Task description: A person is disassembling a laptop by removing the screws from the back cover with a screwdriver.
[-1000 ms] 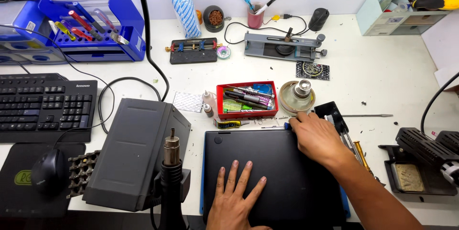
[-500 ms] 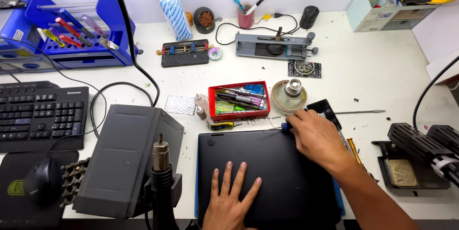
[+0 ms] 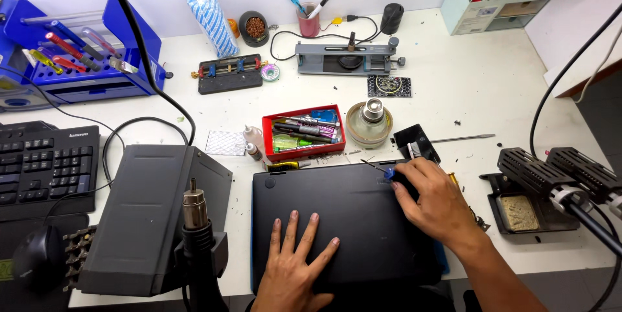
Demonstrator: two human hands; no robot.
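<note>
A black laptop [image 3: 353, 218] lies bottom-up on the white desk in front of me. My left hand [image 3: 295, 257] rests flat on its near edge, fingers spread. My right hand [image 3: 434, 198] sits on the laptop's far right corner, fingers curled around a small blue-tipped tool [image 3: 389, 173] that touches the case. A thin metal tweezer-like piece [image 3: 370, 165] lies just left of that tip.
Behind the laptop stand a red tray of pens and tools [image 3: 303, 132], a round glass dispenser [image 3: 368, 123] and small bottles [image 3: 254, 141]. A hot-air station [image 3: 152, 218] with its nozzle [image 3: 194, 211] stands left, beside a keyboard [image 3: 45, 166]. A soldering stand [image 3: 538, 189] is right.
My right hand has shifted slightly left and inward on the laptop's far right corner, and the blue tool tip now shows at the fingertips. My left hand stays flat. The view has shifted.
</note>
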